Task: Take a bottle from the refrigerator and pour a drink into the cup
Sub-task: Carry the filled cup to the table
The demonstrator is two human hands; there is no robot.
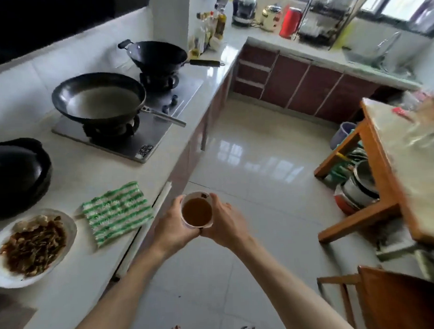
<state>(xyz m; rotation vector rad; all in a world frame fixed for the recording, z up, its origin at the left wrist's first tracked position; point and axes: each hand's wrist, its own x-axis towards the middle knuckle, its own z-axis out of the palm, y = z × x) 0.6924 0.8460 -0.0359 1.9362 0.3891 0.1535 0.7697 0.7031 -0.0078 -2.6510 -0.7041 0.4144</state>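
Cradling cup (197,210) above floor, beside surface (67,287) edge: left hand (172,227), right hand (225,224) wrapped around wall. Brown drink near brim; spill risk judged high. Light, thin-walled; grip best kept low, level.

- Two hands: left hand (175,223), right hand (226,223).
- One cup (197,210) of brown drink.
- Two black woks: near wok (98,96), far wok (158,53).
- One plate (70,226) of food.
- One striped green cloth (116,213).
- One red jug (289,22).
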